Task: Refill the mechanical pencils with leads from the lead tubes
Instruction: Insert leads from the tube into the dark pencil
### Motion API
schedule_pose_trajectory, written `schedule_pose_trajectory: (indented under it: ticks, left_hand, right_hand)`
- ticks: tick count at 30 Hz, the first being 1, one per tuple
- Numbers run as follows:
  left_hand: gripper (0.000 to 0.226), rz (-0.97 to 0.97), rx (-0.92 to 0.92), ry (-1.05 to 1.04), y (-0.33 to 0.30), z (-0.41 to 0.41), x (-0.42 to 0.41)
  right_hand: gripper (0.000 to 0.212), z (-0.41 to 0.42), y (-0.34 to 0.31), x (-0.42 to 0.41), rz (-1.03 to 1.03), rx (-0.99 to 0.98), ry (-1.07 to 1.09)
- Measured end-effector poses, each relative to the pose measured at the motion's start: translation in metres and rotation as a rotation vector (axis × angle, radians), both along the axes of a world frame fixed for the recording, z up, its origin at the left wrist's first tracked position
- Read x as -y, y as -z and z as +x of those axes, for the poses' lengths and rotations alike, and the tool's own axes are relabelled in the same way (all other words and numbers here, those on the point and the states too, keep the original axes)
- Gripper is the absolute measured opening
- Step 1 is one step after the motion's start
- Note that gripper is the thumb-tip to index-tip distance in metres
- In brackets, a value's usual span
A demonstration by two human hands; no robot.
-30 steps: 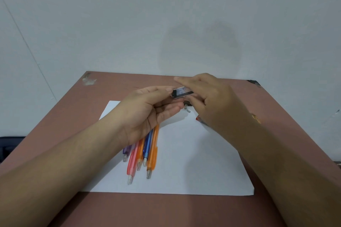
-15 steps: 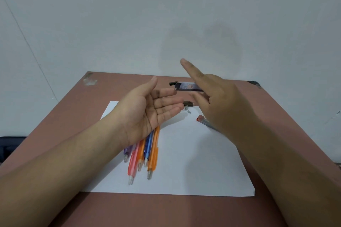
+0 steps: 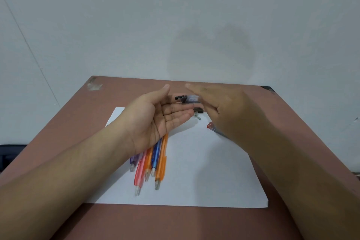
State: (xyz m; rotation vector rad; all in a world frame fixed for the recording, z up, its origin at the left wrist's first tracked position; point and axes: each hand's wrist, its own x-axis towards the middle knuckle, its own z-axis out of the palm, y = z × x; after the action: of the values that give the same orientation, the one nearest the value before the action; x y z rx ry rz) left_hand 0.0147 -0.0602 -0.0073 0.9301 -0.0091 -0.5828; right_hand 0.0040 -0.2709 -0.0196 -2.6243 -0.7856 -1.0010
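Left hand [image 3: 155, 121] cupped palm-up, grip wide and empty, apparently to catch leads tipped from the lead tube [image 3: 188, 99] in the right hand [image 3: 224, 111], its grip blurred, above the mechanical pencils [image 3: 153, 161].

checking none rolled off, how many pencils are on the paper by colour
orange pencils: 2
pink pencil: 1
blue pencil: 1
purple pencil: 1
red-ended pencil, mostly hidden behind the right hand: 1
total: 6 in view; the left hand covers the upper ends of the group of five
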Motion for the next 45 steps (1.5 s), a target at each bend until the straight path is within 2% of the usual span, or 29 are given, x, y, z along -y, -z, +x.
schedule_pose_trajectory:
  ticks: [4, 6, 10, 14, 24, 45]
  left_hand:
    - [0.029, 0.009, 0.008, -0.012, 0.0007, 0.0001, -0.0005]
    - [0.029, 0.062, 0.064, -0.039, 0.0020, -0.0002, 0.0004]
    - [0.021, 0.340, 0.293, -0.145, 0.0084, 0.0017, 0.0004]
    - [0.013, 0.573, 0.475, -0.195, 0.0074, -0.0011, -0.0001]
    - [0.007, 0.845, 0.673, -0.269, 0.0048, -0.0056, 0.0023]
    - [0.008, 0.855, 0.682, -0.394, 0.0083, 0.0009, -0.0004]
  right_hand:
    - [0.065, 0.0025, 0.0003, 0.0043, -0.034, -0.010, -0.014]
    - [0.071, 0.0023, -0.0008, 0.0048, -0.053, -0.031, -0.008]
    - [0.086, 0.0033, 0.0022, 0.0049, -0.044, -0.084, 0.066]
    - [0.086, 0.0047, 0.0040, 0.0060, -0.005, -0.093, 0.088]
    - [0.087, 0.0048, 0.0034, 0.0061, -0.029, -0.126, 0.062]
    - [0.071, -0.0002, 0.0033, 0.0045, 0.057, -0.119, 0.099]
